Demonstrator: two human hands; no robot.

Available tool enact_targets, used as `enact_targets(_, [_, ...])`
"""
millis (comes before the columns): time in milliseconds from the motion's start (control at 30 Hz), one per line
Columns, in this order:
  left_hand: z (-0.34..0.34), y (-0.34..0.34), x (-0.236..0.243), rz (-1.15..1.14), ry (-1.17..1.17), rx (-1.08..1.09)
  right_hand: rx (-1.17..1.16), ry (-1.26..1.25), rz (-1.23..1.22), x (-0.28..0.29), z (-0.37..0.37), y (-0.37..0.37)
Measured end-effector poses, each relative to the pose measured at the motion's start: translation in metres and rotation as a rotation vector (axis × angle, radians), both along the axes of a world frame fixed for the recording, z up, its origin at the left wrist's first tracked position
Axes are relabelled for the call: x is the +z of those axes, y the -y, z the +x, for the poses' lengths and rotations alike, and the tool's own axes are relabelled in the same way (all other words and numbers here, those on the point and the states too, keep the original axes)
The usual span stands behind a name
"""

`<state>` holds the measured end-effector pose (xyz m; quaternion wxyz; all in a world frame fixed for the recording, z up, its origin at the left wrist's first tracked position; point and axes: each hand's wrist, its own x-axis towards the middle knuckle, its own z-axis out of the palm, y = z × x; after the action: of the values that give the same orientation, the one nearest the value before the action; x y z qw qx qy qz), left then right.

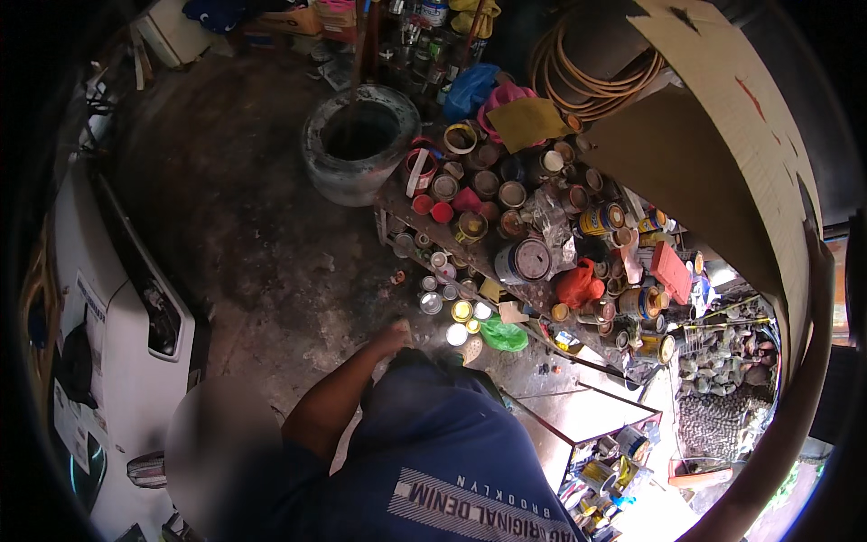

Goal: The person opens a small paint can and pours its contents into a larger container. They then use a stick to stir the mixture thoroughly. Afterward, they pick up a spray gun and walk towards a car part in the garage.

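A large brown cardboard sheet (pixel 691 172) stands tilted on the right, over part of the paint cans. My right hand (pixel 815 242) is at its outer edge and appears to grip it, with the arm stretched up from the lower right; most of its fingers are hidden. My left hand (pixel 394 336) is low at the middle, beside my dark trousers. It is small and dim, so its fingers do not show clearly. Nearest to it on the floor are several small open tins, among them a white one (pixel 457 334), and a green plastic bag (pixel 504 334).
A low bench (pixel 483 264) crowded with used paint cans runs diagonally past me. Beyond it stand a round grey hollow drum (pixel 316 163) and a coil of copper-coloured hose (pixel 542 77). A white vehicle (pixel 135 361) is at left. More cans (pixel 601 474) fill a rack at lower right.
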<state>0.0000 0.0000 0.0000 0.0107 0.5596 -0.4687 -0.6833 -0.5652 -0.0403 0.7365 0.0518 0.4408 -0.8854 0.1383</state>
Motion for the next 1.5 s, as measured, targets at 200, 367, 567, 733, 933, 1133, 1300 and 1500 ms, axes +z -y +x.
enact_targets(200, [0.020,-0.001,-0.004,-0.030,0.260,-0.156,0.000,-0.034,0.022,-0.006,-0.004,0.000])
enact_targets(367, [0.072,-0.034,-0.057,-0.113,0.317,0.065,-0.076,-0.088,0.050,0.012,0.013,0.002])
enact_targets(567, [0.118,-0.036,-0.054,0.047,0.323,-0.272,0.003,-0.072,-0.041,0.011,-0.009,-0.007])
enact_targets(733, [0.079,-0.025,-0.037,0.162,0.321,-0.066,-0.018,-0.091,-0.072,0.019,-0.002,-0.014])
enact_targets(933, [0.049,-0.007,-0.017,0.134,0.316,0.063,0.007,-0.073,-0.146,0.023,-0.013,-0.013])
enact_targets(1133, [0.046,0.003,0.012,0.101,0.266,0.058,0.030,-0.045,-0.191,0.020,-0.008,-0.007])
enact_targets(1300, [0.057,0.009,-0.002,0.163,0.244,-0.031,0.018,-0.041,-0.233,0.027,0.003,-0.015])
enact_targets(1500, [0.082,0.001,0.003,0.146,0.391,-0.045,0.084,0.034,-0.295,0.006,0.013,0.006])
